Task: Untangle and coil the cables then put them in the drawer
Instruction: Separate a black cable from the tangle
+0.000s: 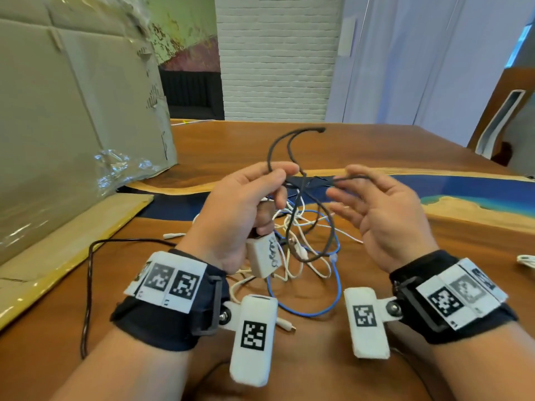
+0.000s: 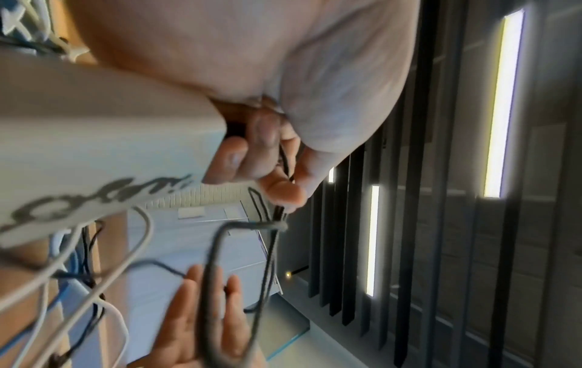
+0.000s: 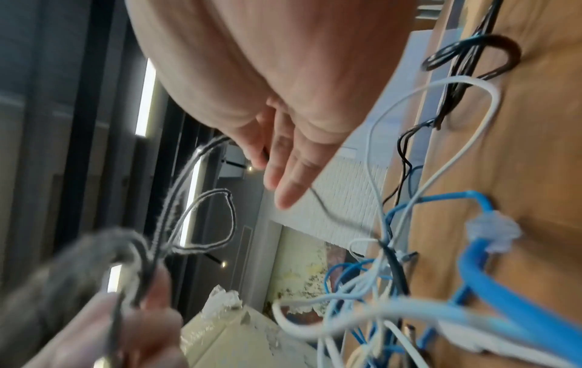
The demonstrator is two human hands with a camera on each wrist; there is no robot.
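Wooden table point(image 1: 376, 146); left hand point(image 1: 243, 209) pinches looped black cable point(image 1: 292, 146); right hand point(image 1: 385, 215) open-fingered.

I see a wooden table point(image 1: 376, 146) with a blue resin band point(image 1: 463, 192) running across it from nine to three o'clock. At the middle lies a tangle of white cables point(image 1: 301, 227) with a blue cable point(image 1: 333, 296) looping out toward six o'clock. A thin dark cable point(image 1: 88, 285) runs along the wood at eight o'clock. A large cardboard box point(image 1: 72, 125) wrapped in clear film stands at ten o'clock, its flap point(image 1: 58, 250) lying on the tabletop. Another white cable point(image 1: 525, 260) sits at three o'clock, at the edge of my view.
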